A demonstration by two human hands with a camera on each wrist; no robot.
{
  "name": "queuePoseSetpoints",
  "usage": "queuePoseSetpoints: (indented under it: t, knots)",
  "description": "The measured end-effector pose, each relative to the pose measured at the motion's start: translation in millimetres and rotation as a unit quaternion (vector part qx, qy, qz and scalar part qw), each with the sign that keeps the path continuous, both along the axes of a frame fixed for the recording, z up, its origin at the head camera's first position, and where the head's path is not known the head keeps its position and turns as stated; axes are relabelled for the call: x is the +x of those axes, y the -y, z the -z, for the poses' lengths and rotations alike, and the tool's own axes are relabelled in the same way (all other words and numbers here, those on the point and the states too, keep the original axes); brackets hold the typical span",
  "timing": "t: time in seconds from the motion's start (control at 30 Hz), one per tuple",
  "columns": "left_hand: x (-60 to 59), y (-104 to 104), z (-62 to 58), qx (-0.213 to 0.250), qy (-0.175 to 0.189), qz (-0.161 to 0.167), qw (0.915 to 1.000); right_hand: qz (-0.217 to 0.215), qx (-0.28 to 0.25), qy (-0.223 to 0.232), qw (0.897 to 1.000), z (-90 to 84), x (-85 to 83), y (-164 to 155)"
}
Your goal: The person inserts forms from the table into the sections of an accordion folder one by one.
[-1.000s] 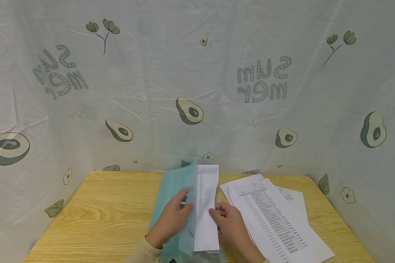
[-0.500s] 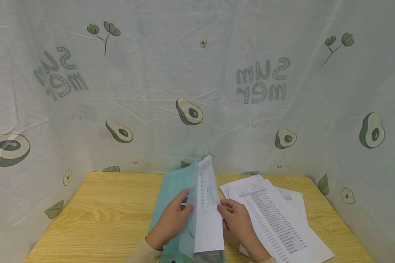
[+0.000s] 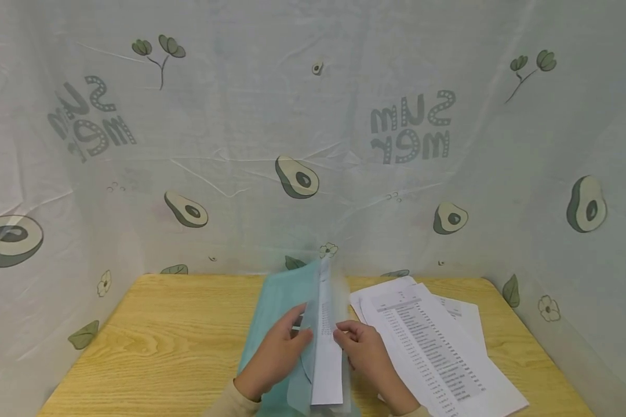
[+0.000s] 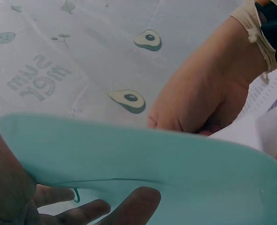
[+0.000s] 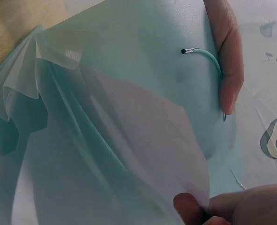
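Observation:
A teal folder [image 3: 266, 313] stands partly opened at the table's front middle. My left hand [image 3: 279, 352] holds its raised cover, seen close up in the left wrist view as a teal cover [image 4: 101, 152] with the fingers [image 4: 136, 206] against it. A white printed sheet of paper [image 3: 328, 370] stands beside the cover among clear plastic sleeves [image 5: 61, 49]. My right hand [image 3: 365, 352] pinches the sheet's right edge; in the right wrist view its thumb [image 5: 187, 206] is at the paper's corner. An elastic cord [image 5: 208, 57] shows on the folder under a left finger.
Several loose printed sheets [image 3: 428, 347] lie overlapped on the right of the wooden table [image 3: 177, 336]. A pale curtain [image 3: 240, 116] with avocado prints hangs behind the table and along both sides.
The sheet has swung left towards the folder cover and stands more edge-on, with a clear sleeve now visible to its right. My right hand moved right, then back left; the left hand shifted slightly right.

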State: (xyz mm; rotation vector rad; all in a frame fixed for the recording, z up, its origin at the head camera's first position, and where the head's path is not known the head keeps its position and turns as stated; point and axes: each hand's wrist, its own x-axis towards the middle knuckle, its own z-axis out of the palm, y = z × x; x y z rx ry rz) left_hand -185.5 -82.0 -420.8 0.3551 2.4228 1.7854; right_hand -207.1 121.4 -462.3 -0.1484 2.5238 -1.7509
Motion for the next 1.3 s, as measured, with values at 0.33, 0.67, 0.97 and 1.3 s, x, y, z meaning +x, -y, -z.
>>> queuePoseSetpoints:
  t: [0.33, 0.67, 0.97, 1.3]
  knots:
    - [-10.0, 18.5, -2.1, 0.021, -0.008, -0.058, 0.9980, 0.028, -0.026, 0.009, 0.999, -9.8, -3.1, -31.0]
    - [-17.9, 38.4, -7.4, 0.049, 0.023, -0.081, 0.9952, 0.101, 0.297, -0.019, 0.949, 1.0, -16.5, -106.5]
    - [-15.5, 43.7, -10.4, 0.065, 0.027, -0.085, 0.9939, 0.079, 0.357, -0.011, 0.931, 20.4, -24.4, -119.6]
    - [-15.3, 40.4, -9.3, 0.076, 0.025, -0.071, 0.9943, 0.081, 0.313, -0.022, 0.946, 22.2, -19.9, -108.9]
